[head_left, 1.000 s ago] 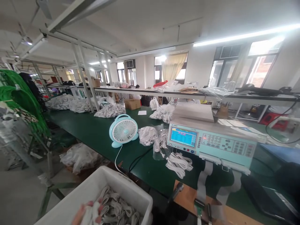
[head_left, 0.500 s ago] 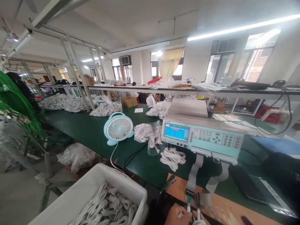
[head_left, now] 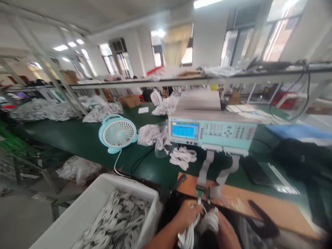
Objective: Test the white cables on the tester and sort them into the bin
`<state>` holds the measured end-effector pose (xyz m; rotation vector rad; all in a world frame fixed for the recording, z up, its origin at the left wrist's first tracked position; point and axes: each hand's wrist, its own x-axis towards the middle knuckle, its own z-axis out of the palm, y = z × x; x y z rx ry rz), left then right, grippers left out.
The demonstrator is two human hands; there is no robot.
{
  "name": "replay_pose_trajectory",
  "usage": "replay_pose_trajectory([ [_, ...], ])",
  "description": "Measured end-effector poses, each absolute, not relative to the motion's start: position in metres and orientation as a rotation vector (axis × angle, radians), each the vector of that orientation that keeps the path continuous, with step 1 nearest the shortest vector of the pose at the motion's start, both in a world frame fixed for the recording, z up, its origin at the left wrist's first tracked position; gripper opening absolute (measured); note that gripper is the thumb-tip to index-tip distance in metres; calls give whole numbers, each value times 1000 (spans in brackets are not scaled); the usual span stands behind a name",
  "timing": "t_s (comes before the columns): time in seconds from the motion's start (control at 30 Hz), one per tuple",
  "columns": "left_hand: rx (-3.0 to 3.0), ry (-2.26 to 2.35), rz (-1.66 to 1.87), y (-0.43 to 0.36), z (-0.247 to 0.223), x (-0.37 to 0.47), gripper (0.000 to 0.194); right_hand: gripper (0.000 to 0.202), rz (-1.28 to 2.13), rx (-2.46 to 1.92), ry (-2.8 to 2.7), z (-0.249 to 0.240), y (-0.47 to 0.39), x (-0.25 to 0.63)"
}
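Observation:
My left hand (head_left: 191,210) is closed round the plug end of a white cable, right below the green connector board (head_left: 200,192) at the end of a grey ribbon cable (head_left: 205,169). Below that hand hangs a coiled white cable (head_left: 187,238). Beside it, my right hand (head_left: 220,221) is blurred by motion and closed on a white cable bundle (head_left: 211,220). A dark connector (head_left: 208,195) stands just above the right hand, apart from it. Both ribbons run up to a light-blue test instrument (head_left: 212,133) with a lit screen.
A white bin (head_left: 103,186) of coiled cables stands at my left. On the green bench (head_left: 77,135) are a blue fan (head_left: 118,133), several bagged cables, a loose white cable coil (head_left: 183,158) and a black phone-like slab (head_left: 255,171). A wooden board (head_left: 233,200) lies along the front edge.
The view has tilted down and turned slightly right, showing more of both hands. My right hand and its cable have come away from the dark connector. My left hand stays by the green board.

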<state>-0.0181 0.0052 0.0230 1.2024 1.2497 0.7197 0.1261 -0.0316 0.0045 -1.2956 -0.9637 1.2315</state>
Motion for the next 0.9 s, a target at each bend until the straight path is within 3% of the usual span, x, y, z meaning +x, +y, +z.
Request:
replay_pose_trajectory([
  [0.3,1081,1166,667,5,19,-19,40,36,1276,-1270,-869,13,-33,124],
  [0.9,1081,1138,629,7,19,-21,42,31,1461,-1222,-720,8,-19,126],
])
